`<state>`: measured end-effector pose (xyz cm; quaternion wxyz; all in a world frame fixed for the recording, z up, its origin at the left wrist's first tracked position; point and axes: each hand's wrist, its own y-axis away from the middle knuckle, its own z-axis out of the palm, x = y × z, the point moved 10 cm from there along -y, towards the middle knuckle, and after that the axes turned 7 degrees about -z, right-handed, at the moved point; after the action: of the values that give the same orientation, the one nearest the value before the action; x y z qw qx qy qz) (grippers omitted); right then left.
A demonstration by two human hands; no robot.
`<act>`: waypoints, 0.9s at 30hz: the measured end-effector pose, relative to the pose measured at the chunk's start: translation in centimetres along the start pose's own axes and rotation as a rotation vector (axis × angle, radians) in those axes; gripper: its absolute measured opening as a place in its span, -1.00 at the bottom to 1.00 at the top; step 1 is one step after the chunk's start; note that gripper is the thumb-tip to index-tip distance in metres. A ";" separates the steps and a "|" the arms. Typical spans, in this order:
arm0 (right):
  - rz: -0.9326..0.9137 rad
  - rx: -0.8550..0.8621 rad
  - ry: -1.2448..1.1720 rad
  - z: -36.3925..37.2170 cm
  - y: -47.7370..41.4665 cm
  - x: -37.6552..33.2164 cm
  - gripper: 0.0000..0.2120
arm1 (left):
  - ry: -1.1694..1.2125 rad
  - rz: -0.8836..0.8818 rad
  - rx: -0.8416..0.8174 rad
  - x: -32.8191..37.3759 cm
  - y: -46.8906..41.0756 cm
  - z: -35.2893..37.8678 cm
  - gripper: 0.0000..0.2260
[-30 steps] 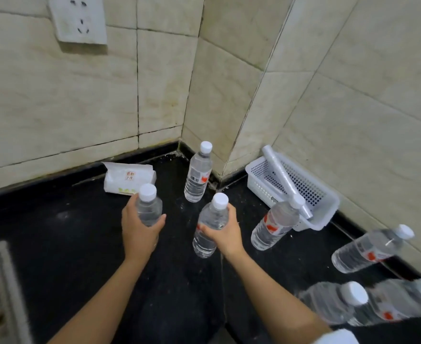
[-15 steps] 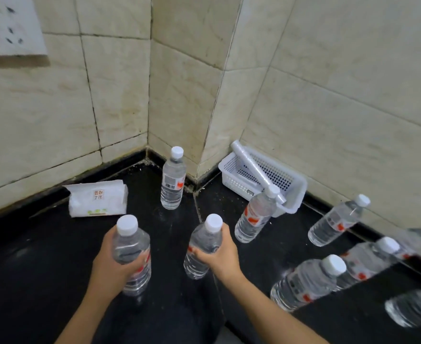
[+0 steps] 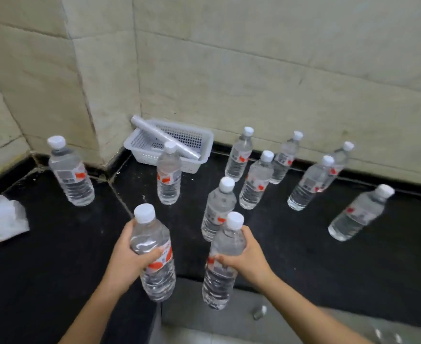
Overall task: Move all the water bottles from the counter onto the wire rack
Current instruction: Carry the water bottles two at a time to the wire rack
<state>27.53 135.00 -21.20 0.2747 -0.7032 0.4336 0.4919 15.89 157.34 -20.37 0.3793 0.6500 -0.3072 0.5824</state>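
Looks like the carry step: left hand (image 3: 127, 259) is gripping one water bottle (image 3: 154, 256), right hand (image 3: 247, 260) is gripping a second bottle (image 3: 223, 266), both hovering over the desk (image 3: 55, 269) edge, next they're needing the wire rack, which isn't showing.

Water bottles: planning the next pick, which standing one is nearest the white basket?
The bottle directly in front of the white basket, its top overlapping the basket in view; the others stand off to the sides.
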 end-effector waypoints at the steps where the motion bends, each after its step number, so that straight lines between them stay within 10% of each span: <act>1: 0.020 0.046 0.006 -2.1 1.1 0.7 -0.41 | -0.015 -0.002 -0.067 0.0 0.1 2.4 -0.40; 27: 0.336 1.048 0.131 -50.6 41.9 14.5 -0.50 | -0.067 0.003 -0.911 3.4 23.2 57.0 -0.37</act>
<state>15.62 69.12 -14.54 0.4779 -0.4228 0.7429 0.2025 26.73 96.84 -15.84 0.6157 0.4349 -0.5451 0.3669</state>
